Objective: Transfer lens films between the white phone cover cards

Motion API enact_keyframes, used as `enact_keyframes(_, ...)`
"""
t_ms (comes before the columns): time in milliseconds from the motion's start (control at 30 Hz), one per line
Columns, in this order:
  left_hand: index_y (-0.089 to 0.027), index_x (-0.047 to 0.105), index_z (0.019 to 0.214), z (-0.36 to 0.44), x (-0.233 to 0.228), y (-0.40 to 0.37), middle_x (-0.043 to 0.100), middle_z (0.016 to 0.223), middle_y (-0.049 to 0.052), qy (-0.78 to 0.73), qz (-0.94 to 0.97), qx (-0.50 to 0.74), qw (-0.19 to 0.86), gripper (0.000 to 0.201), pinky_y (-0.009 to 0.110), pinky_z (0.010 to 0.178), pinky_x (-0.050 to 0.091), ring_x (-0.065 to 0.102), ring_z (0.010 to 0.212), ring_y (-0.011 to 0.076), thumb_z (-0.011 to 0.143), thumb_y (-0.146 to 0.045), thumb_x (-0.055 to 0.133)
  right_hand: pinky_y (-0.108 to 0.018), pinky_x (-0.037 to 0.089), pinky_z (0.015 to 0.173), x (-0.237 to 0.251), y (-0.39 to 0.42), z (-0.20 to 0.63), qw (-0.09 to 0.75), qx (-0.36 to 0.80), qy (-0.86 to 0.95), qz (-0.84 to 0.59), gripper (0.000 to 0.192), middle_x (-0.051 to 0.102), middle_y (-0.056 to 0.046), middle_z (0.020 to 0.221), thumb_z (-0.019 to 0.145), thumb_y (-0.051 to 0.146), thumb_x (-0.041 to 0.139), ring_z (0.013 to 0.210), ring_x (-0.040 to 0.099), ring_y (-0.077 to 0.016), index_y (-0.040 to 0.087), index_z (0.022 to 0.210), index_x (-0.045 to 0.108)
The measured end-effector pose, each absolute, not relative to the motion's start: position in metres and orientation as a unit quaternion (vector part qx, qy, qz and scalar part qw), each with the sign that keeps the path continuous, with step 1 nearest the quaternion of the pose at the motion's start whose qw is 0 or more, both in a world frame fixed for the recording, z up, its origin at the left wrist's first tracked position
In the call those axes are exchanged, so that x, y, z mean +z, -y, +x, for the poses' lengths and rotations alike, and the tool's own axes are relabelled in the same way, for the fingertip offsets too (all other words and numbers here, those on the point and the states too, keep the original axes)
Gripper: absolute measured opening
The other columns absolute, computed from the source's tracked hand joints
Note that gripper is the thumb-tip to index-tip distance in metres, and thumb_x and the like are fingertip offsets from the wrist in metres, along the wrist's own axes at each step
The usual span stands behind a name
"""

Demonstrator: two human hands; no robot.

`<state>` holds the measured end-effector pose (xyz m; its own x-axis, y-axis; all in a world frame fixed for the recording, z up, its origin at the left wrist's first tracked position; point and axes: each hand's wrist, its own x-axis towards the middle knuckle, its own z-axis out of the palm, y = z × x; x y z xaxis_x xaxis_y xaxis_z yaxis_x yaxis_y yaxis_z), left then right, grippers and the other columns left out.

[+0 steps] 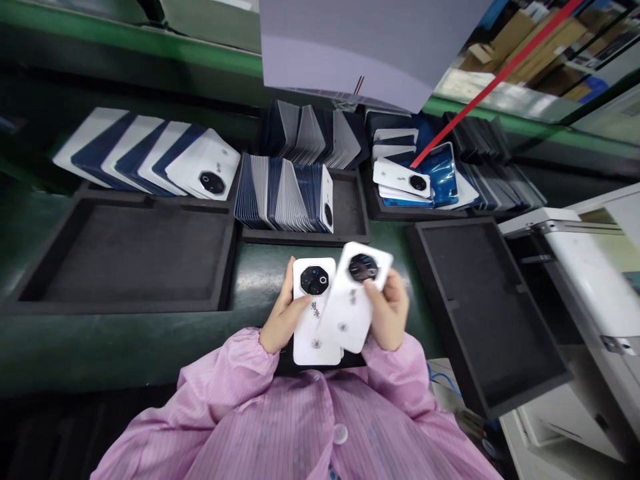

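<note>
White phone backs [345, 310], black octagonal camera windows [314, 281]

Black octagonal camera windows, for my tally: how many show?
5 windows: one each on white rectangular panels in the left hand, right hand, left stack, middle row and loaded black tray at right; more may be hidden.

White phone cover [311, 327] held straight; second cover [351, 310] slanted, partly overlapping it.
</note>
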<state>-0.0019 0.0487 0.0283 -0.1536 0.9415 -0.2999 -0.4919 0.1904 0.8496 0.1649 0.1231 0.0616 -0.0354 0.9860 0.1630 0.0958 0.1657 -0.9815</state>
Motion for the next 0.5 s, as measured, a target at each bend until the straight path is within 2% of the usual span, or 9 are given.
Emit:
enact_keyframes(67,-0.033,0.008,0.151,-0.002,0.028,-0.049,0.032,0.154,0.001,-0.482,0.219,0.585,0.614,0.084,0.035,0.103,0.044,0.046,0.13,0.0241,0.083,-0.032,0.058,-0.029,0.055,0.067,0.062,-0.134,0.18,0.574,0.429,0.489,-0.497,0.022,0.07,-0.003,0.094,0.083,0.029,0.065,0.076,0.068,-0.0169,0.022,0.103,0.061)
enact_keyframes(133,-0.034,0.003,0.15,-0.002,0.027,-0.049,0.033,0.153,0.001,-0.483,0.219,0.582,0.616,0.085,0.035,0.099,0.047,0.05,0.126,0.0235,0.084,-0.033,0.057,-0.029,0.054,0.064,0.057,-0.144,0.195,0.574,0.426,0.466,-0.521,0.026,0.07,-0.004,0.094,0.081,0.031,0.067,0.074,0.068,-0.0174,0.02,0.104,0.06)
enact_keyframes(267,-0.036,0.002,0.15,-0.002,0.024,-0.048,0.023,0.157,-0.001,-0.493,0.251,0.592,0.587,0.084,0.034,0.107,0.039,0.039,0.135,0.0221,0.086,-0.035,0.057,-0.031,0.053,0.058,0.03,-0.147,0.207,0.428,0.44,0.568,-0.548,0.047,0.069,-0.005,0.083,0.077,0.035,0.07,0.066,0.065,-0.0187,0.017,0.117,0.052)
enact_keyframes(333,-0.036,0.004,0.15,-0.001,0.024,-0.048,0.018,0.159,-0.001,-0.497,0.262,0.592,0.578,0.084,0.033,0.11,0.036,0.034,0.139,0.0221,0.086,-0.036,0.058,-0.036,0.053,0.061,0.014,-0.142,0.202,0.358,0.362,0.648,-0.566,0.052,0.066,-0.004,0.077,0.079,0.035,0.067,0.064,0.063,-0.0201,0.016,0.122,0.049)
enact_keyframes(400,-0.035,0.005,0.15,-0.001,0.025,-0.049,0.019,0.159,-0.001,-0.498,0.267,0.594,0.573,0.084,0.032,0.111,0.035,0.033,0.139,0.0217,0.086,-0.036,0.059,-0.047,0.052,0.073,0.006,-0.137,0.194,0.313,0.234,0.716,-0.579,0.047,0.064,-0.007,0.083,0.078,0.035,0.067,0.077,0.061,-0.0254,0.014,0.117,0.052)
enact_keyframes(500,-0.033,0.005,0.151,-0.001,0.027,-0.049,0.024,0.157,0.002,-0.498,0.274,0.593,0.57,0.085,0.032,0.11,0.035,0.035,0.138,0.0217,0.085,-0.038,0.059,-0.061,0.042,0.09,0.018,-0.133,0.182,0.308,0.112,0.768,-0.55,0.038,0.057,-0.017,0.109,0.077,0.035,0.067,0.107,0.052,-0.0351,0.015,0.108,0.058)
